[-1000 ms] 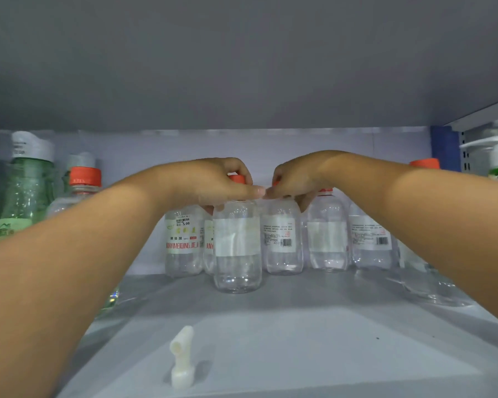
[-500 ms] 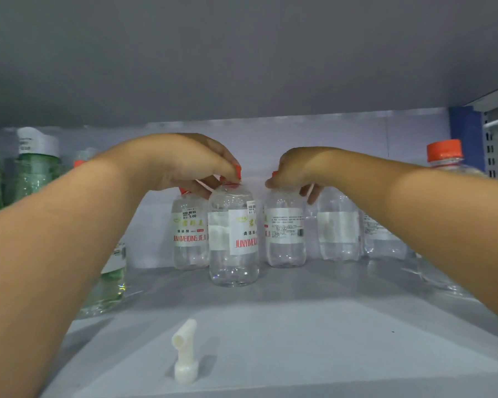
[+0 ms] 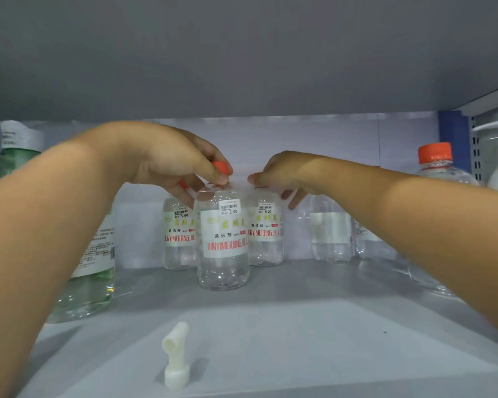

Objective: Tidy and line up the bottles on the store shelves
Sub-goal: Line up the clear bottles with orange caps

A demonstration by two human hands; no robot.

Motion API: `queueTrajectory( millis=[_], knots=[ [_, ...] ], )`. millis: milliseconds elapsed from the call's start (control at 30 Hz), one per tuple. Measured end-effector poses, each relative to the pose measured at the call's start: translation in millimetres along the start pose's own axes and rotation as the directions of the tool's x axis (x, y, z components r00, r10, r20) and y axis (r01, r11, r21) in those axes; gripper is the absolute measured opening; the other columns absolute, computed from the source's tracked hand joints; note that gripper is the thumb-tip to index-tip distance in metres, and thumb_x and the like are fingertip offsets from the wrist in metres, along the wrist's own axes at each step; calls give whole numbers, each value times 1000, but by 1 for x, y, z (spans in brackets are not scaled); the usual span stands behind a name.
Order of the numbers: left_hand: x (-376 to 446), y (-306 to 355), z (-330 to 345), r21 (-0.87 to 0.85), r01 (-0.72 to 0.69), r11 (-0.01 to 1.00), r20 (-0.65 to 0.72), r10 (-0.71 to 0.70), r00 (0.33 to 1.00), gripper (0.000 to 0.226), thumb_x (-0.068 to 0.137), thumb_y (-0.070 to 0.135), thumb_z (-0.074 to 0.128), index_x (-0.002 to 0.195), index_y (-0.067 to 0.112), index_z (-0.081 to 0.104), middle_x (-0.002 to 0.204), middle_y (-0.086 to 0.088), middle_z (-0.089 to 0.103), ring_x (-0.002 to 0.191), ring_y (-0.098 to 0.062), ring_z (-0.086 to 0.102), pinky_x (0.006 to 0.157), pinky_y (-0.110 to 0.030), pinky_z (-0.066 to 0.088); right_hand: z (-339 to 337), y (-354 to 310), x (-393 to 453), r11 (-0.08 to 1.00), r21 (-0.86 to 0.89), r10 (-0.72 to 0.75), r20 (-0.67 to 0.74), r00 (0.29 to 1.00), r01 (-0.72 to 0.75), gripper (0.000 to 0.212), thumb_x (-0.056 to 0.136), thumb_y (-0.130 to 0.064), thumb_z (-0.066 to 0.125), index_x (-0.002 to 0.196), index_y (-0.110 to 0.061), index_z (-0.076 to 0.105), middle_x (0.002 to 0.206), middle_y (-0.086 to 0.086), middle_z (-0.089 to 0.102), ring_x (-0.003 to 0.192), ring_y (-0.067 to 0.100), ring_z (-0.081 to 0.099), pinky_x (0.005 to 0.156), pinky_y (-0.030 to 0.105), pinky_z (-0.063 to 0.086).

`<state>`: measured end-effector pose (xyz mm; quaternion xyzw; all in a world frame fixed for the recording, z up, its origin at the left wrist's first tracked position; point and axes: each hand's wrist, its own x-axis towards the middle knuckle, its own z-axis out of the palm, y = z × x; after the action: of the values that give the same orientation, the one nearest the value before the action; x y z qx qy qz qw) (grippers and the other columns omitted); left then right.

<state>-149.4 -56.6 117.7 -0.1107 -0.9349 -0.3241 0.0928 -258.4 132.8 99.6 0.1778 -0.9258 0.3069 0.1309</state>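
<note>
Left hand [image 3: 167, 159] fingers pinch front bottle [image 3: 223, 242] cap, frame center; right hand [image 3: 285, 175] fingers curl on rear bottle [image 3: 265, 234] top.

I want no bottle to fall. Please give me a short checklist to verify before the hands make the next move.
1. Left hand grips the orange cap of the front bottle: ok.
2. Front bottle upright, label facing out: ok.
3. Front bottle in line with the row behind: not ok, it stands forward.
4. Right hand has a firm hold on the bottle behind: cannot tell, the cap is hidden.
5. Labels of the bottles at right facing out: not ok, they show no front print.
6. Loose white plastic piece on the shelf front, away from the bottles: ok.
</note>
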Motion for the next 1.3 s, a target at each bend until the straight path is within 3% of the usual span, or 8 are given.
queueTrajectory(
  millis=[400,567,667,733,833,967,1067,1300],
  knots=[
    [2,-1,3,-81,-30,996,23,32,999,27,96,8,64,122,16,66,111,-1,78,99,-21,75,89,-49,60,24,6,3,997,45,62,-31,998,-60,47,98,-48,60,115,-4,59,94,12,74,75,29,77,72,40,65],
    [6,0,12,-106,-44,993,-18,43,999,27,95,9,67,119,20,68,111,0,78,105,-21,74,84,-45,62,-16,-4,-7,886,-463,-48,-131,990,-18,63,94,-71,46,87,-9,53,85,11,67,68,25,69,76,35,60],
    [10,1,23,-128,-74,989,-50,68,996,26,95,11,67,118,24,68,109,2,78,103,-16,74,77,-38,63,-63,-2,-19,744,-663,-106,-242,964,-84,39,104,-43,51,100,-5,59,80,6,57,68,22,59,75,34,52],
    [13,3,32,-111,-104,988,-93,94,991,25,95,14,66,115,28,69,108,3,78,102,-16,73,79,-36,63,-76,7,-22,665,-730,38,-178,983,-158,35,103,-35,55,116,-3,61,87,8,60,74,24,64,78,37,55],
    [17,6,49,-66,-168,984,-204,151,967,26,94,21,63,112,37,70,106,9,74,99,-12,70,84,-34,62,-68,20,-16,679,-698,314,-6,949,-229,51,97,-53,61,101,-2,59,100,14,69,82,30,75,87,45,60],
    [22,8,68,-134,-226,965,-270,184,945,27,97,23,56,115,40,68,103,17,72,99,-6,68,80,-27,58,-54,24,-11,610,-765,248,-62,967,-206,56,103,-54,48,97,-1,65,88,14,74,73,27,71,84,35,54],
    [25,5,68,-136,-235,962,-243,198,950,27,96,26,56,113,43,68,108,15,72,102,-8,68,89,-33,59,-52,25,1,709,-680,221,-36,975,-185,47,102,-43,54,100,1,68,97,12,74,69,28,76,96,40,55],
    [26,2,58,-97,-215,972,-198,193,961,26,95,27,61,113,44,67,116,11,70,106,-12,69,93,-36,59,-43,14,7,935,-354,68,82,994,-35,28,99,-3,56,126,3,62,116,19,58,92,34,68,94,48,59]
  ],
)
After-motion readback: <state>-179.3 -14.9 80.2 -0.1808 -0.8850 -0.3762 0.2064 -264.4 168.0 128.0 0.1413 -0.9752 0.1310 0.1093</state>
